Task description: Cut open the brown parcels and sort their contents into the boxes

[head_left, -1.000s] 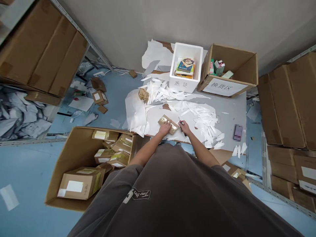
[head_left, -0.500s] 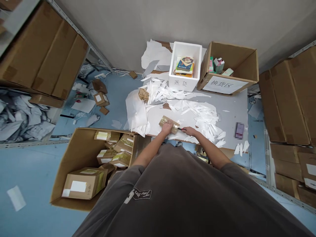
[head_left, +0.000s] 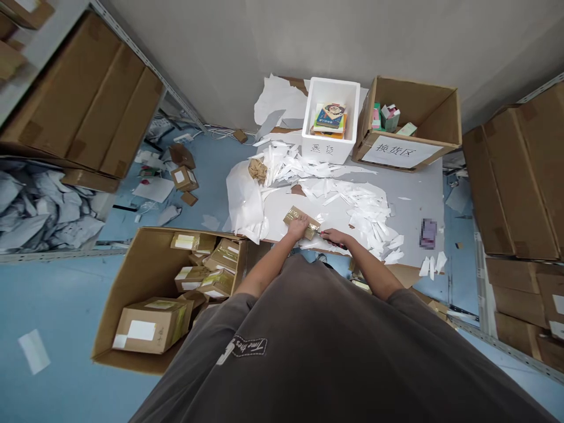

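Note:
A small, flat cardboard box (head_left: 291, 214) wrapped in shiny tape lies at the table's near edge. My left hand (head_left: 299, 228) grips it from above, fingers closed over its middle. In my right hand (head_left: 337, 236) is a box cutter (head_left: 324, 234) with red and black on its handle. The tool's tip points left and meets the right end of the box; the blade itself is too small to make out. White paper strips (head_left: 369, 205) lie in a heap just beyond both hands.
A white foam box (head_left: 329, 154) with books and an open carton (head_left: 408, 154) with small packs stand at the back. Crumpled brown paper (head_left: 257, 170) lies left. A large carton of parcels (head_left: 127, 264) stands at my left. Shelves with cartons (head_left: 511, 182) flank both sides.
My right hand has turned with the box cutter, and more of its handle shows below the fingers. My left hand and the small box stay nearly in place. The view has shifted slightly.

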The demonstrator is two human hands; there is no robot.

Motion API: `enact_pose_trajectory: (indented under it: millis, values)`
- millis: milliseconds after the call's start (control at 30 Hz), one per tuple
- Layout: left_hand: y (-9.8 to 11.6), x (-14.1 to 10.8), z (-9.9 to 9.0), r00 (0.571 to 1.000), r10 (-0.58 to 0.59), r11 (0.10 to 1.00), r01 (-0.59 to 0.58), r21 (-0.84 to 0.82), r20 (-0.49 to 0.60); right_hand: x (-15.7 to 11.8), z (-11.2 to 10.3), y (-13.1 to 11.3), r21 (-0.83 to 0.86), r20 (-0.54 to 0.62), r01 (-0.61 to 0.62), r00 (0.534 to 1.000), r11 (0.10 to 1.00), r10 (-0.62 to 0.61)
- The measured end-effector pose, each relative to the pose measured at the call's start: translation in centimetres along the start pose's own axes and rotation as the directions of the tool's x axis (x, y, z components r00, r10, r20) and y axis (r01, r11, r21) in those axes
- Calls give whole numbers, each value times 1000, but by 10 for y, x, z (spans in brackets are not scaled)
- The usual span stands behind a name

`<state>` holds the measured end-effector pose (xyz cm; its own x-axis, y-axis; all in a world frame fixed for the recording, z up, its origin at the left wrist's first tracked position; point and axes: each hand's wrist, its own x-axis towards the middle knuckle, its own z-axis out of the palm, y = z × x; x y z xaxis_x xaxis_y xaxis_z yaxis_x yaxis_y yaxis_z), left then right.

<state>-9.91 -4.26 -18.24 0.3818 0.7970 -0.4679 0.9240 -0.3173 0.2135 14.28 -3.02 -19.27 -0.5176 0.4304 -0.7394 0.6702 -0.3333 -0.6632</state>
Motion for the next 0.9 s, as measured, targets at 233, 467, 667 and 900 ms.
enact_pose_trajectory:
  millis: [233, 467, 667, 900]
  values:
    - [1, 2, -4, 1000, -13, 1000, 13, 3, -9, -5, 23, 10, 178, 44, -20, 999, 984, 12]
    - [1, -5, -5, 998, -28, 995, 21, -102, -62, -24, 29, 20, 115, -144, -9, 989, 993, 25]
    - [-13, 2, 3, 986, -131, 986, 118, -116, -108, -39, 24, 28, 36, -352, 22, 936, 999, -8]
    - [-14, 21, 3, 962, -243, 963, 225, -148, -121, -42, 31, 21, -108, -381, 1, 924, 994, -42]
